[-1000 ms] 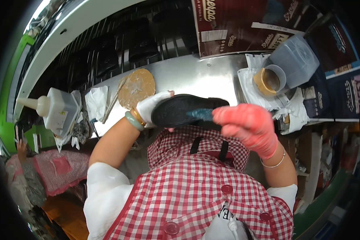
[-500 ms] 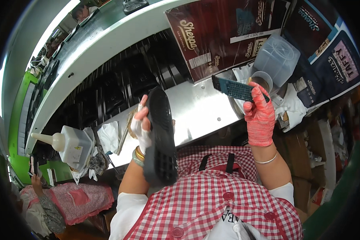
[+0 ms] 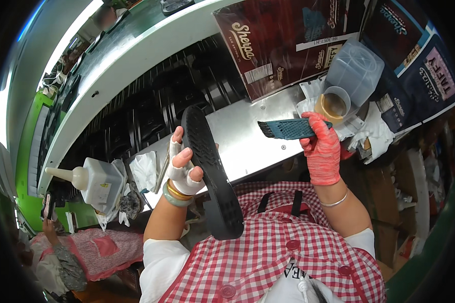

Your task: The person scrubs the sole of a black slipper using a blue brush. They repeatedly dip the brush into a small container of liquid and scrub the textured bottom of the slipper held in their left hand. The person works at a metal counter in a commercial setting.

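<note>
A long black shoe sole (image 3: pixel 212 177) stands tilted in front of my chest, with its patterned side partly toward me. My left hand (image 3: pixel 182 166), in a white glove with bare fingertips, grips the sole along its left edge. My right hand (image 3: pixel 322 154) wears a coral knit glove and is closed around a teal brush (image 3: pixel 290 129). The brush's dark bristle end points left toward the sole, some way apart from it. Just beyond the right hand, a small clear cup (image 3: pixel 333 104) holds a brownish content.
Black soles lie in a rack (image 3: pixel 151 108) beyond the metal ledge (image 3: pixel 258 146). At left stands a white bottle (image 3: pixel 100 184) with a long nozzle. A translucent container (image 3: pixel 356 68) and dark red cardboard (image 3: pixel 283 45) are at the back right. Another person in a pink apron (image 3: pixel 106 250) is at lower left.
The sole's lower end has swung right, and my left fingers now curl more around its edge. My right hand has turned the brush more level and shifted slightly left.
</note>
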`<move>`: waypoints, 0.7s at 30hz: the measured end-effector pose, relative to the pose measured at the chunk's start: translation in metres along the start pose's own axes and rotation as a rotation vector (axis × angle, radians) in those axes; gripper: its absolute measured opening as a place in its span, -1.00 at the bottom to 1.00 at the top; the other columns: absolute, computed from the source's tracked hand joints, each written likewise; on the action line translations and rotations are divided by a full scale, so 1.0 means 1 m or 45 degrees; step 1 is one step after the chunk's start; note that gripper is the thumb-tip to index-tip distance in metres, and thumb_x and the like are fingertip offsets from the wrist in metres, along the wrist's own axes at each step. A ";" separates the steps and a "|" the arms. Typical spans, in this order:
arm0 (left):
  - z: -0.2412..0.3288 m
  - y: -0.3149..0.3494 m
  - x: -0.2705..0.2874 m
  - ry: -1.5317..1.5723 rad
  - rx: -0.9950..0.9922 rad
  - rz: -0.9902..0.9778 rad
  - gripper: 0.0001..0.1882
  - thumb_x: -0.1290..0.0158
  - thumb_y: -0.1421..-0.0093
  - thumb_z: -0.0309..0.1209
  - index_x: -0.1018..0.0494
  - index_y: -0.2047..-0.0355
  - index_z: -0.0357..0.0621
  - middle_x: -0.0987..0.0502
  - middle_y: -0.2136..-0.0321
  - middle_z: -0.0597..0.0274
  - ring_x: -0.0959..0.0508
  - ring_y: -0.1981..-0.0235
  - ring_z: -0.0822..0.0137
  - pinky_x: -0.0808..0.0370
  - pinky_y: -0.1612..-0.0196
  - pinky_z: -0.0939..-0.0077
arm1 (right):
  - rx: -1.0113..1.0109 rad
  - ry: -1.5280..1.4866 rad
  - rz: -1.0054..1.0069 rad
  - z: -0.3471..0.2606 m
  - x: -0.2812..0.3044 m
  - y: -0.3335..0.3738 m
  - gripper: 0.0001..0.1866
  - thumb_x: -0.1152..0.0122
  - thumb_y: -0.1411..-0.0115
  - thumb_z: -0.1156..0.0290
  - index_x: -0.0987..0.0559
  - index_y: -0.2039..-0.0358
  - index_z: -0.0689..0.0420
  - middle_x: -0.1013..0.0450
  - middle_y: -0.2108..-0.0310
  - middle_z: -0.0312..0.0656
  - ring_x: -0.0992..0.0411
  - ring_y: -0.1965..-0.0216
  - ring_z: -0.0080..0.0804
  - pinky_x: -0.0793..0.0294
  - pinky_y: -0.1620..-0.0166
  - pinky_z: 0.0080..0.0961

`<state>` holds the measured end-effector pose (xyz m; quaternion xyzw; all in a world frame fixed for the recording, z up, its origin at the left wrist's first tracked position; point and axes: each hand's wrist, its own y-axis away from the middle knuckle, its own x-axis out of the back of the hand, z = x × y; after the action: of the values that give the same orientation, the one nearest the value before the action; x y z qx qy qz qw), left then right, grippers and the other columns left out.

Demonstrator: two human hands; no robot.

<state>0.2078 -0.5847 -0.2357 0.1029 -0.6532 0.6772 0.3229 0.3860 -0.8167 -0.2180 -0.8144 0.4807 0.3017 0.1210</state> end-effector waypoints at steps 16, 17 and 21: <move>0.023 -0.004 -0.011 0.621 0.247 0.010 -0.68 0.07 -0.24 -0.08 -0.15 0.03 0.39 -0.23 -0.12 0.00 -0.40 -0.04 0.10 -0.19 -0.21 0.20 | -0.011 0.382 -0.373 -0.013 -0.055 0.042 -0.81 -0.04 -0.23 0.44 -0.52 0.23 0.26 -0.48 0.43 -0.23 -0.47 0.50 -0.61 -0.47 0.42 -0.72; 0.024 -0.005 -0.011 0.603 0.233 0.024 -0.67 0.08 -0.25 -0.09 -0.13 0.03 0.32 -0.28 -0.06 0.00 -0.41 -0.02 0.09 -0.16 -0.22 0.18 | -0.013 0.433 -0.401 -0.014 -0.056 0.041 -0.82 -0.04 -0.22 0.45 -0.52 0.24 0.27 -0.48 0.44 -0.23 -0.46 0.51 -0.61 -0.47 0.42 -0.72; 0.020 -0.012 -0.008 0.400 0.043 0.036 -0.58 0.12 -0.28 -0.12 -0.02 0.00 0.01 -0.49 0.20 -0.05 -0.50 0.08 0.03 -0.06 -0.25 0.12 | 0.026 0.479 -0.325 -0.019 -0.055 0.043 -0.84 -0.04 -0.20 0.47 -0.53 0.29 0.28 -0.46 0.50 -0.25 -0.44 0.51 -0.64 -0.46 0.43 -0.71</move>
<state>0.2152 -0.6067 -0.2279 -0.0080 -0.5847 0.7002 0.4097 0.3367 -0.8092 -0.1659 -0.9093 0.3909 0.1217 0.0746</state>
